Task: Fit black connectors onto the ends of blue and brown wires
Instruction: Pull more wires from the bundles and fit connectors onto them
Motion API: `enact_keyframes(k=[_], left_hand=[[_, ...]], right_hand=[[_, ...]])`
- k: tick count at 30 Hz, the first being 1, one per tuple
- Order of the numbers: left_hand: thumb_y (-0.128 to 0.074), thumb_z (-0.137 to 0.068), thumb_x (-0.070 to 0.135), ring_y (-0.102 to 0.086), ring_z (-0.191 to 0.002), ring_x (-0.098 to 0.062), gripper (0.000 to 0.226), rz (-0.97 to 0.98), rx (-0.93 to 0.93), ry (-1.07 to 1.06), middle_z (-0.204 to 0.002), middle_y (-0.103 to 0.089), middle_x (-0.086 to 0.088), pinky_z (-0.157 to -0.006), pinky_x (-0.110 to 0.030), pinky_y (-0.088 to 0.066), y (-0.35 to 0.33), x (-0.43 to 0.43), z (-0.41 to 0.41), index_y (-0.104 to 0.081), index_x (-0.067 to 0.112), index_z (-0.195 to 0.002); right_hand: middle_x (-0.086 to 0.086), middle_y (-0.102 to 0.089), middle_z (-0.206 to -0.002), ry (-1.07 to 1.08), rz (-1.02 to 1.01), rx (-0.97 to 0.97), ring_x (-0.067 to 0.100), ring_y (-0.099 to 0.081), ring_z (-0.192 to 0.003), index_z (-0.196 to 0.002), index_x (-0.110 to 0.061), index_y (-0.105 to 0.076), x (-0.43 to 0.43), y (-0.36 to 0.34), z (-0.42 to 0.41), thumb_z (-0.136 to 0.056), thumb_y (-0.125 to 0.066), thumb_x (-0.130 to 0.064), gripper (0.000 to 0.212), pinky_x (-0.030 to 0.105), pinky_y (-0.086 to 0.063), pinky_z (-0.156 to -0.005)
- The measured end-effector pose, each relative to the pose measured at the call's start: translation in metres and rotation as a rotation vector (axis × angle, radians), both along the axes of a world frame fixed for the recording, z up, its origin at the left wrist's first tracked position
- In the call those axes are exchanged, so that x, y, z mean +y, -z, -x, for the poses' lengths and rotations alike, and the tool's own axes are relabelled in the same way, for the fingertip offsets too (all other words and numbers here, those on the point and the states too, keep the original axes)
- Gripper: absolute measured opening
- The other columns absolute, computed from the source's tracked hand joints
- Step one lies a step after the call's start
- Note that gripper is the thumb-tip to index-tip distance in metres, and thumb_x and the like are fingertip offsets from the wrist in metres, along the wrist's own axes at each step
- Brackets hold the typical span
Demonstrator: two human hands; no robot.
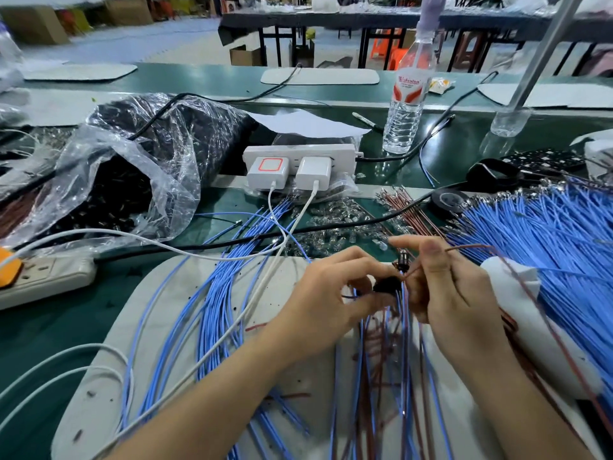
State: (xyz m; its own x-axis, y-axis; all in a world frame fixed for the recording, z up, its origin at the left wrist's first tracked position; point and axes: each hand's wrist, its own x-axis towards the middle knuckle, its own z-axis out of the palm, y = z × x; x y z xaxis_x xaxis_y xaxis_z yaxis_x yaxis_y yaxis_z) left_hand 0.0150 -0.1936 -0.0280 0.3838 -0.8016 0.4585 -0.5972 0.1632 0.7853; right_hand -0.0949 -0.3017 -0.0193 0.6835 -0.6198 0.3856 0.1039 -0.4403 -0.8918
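Left hand (pixel 326 303) is curled in, fingertips pinching a black connector (pixel 386 284) just above the near middle of the grey mat (pixel 172 293). Right hand (pixel 454 293) pinches a brown wire (pixel 471 247) between thumb and forefinger, close to its tip, I'd guess so the end stays stiff enough to push in. The two hands nearly touch, which keeps the wire tip lined up with the connector.

The wire's end points left, toward the connector. Its length runs off to the right, then droops toward the near right edge. Which way the connector's opening faces I honestly can't tell, as it's small and half hidden by fingers.

Below the hands a bunch of blue and brown wires (pixel 365 376) trails toward the near edge. More loose blue wires (pixel 212 293) curve across the mat's left side. The big blue wire pile (pixel 564 234) sits on the right, within easy reach. Further back there's a clear plastic bag (pixel 139 180) of dark parts at left, a white power strip (pixel 298 154) and a water bottle (pixel 406 104).
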Motion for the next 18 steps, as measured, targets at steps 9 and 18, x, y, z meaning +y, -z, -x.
enact_keyframes(k=[9,18], left_hand=[[-0.075,-0.074,0.013,-0.063,-0.063,-0.008,0.014,0.179,0.678,-0.037,-0.071,-0.067,0.007,-0.064,-0.019,-0.051,-0.005,0.002,-0.012,-0.069,0.017,-0.086],[-0.067,-0.073,0.011,-0.062,-0.058,-0.009,0.017,0.271,1.086,0.036,-0.068,-0.064,0.002,-0.066,-0.021,-0.056,-0.005,-0.001,-0.013,-0.069,0.010,-0.089]], right_hand=[[-0.004,-0.064,-0.068,-0.067,0.159,0.190,0.015,-0.056,-0.057,-0.070,-0.026,-0.065,0.009,-0.003,0.000,-0.074,-0.065,-0.053,0.027,0.032,-0.046,-0.057],[-0.005,-0.050,-0.046,-0.631,-0.215,0.380,0.003,-0.040,-0.040,-0.055,-0.018,-0.062,0.008,-0.019,0.009,-0.082,-0.068,-0.012,0.028,0.012,-0.030,-0.042]])
